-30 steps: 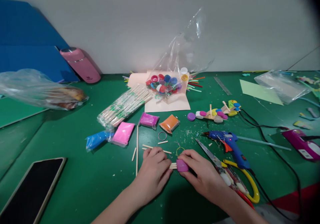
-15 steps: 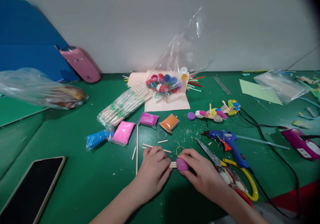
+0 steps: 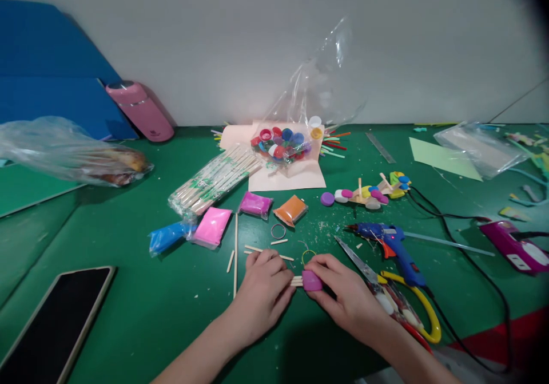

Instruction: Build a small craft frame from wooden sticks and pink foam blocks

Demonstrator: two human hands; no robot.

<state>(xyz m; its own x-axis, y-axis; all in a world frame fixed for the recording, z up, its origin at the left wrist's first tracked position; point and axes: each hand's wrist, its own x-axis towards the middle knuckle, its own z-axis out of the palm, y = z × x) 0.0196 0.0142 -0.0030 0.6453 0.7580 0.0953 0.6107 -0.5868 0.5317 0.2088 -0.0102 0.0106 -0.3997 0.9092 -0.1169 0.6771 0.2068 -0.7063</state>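
Observation:
Low over the green table, my left hand (image 3: 266, 289) is closed around a few short wooden sticks (image 3: 297, 281) laid side by side. Their right ends meet a lump of purple clay (image 3: 312, 280), which my right hand (image 3: 338, 289) pinches between thumb and fingers. How far the sticks go into the clay cannot be made out. A thin yellow ring (image 3: 307, 256) lies just beyond my right fingertips. Loose cut sticks (image 3: 270, 252) lie past my left knuckles, and a long stick (image 3: 235, 258) stands out to the left. A grey ring (image 3: 278, 232) rests farther back.
Scissors (image 3: 412, 304) and a blue glue gun (image 3: 392, 241) with its cord lie right of my hand. Clay packets (image 3: 212, 227), a bag of chopsticks (image 3: 214, 181) and a bag of bottle caps (image 3: 281, 143) sit farther back. A phone (image 3: 51, 321) lies left, a purple power strip (image 3: 514, 246) right.
Both hands keep nearly the same hold on the sticks and the purple clay. The view has shifted very slightly.

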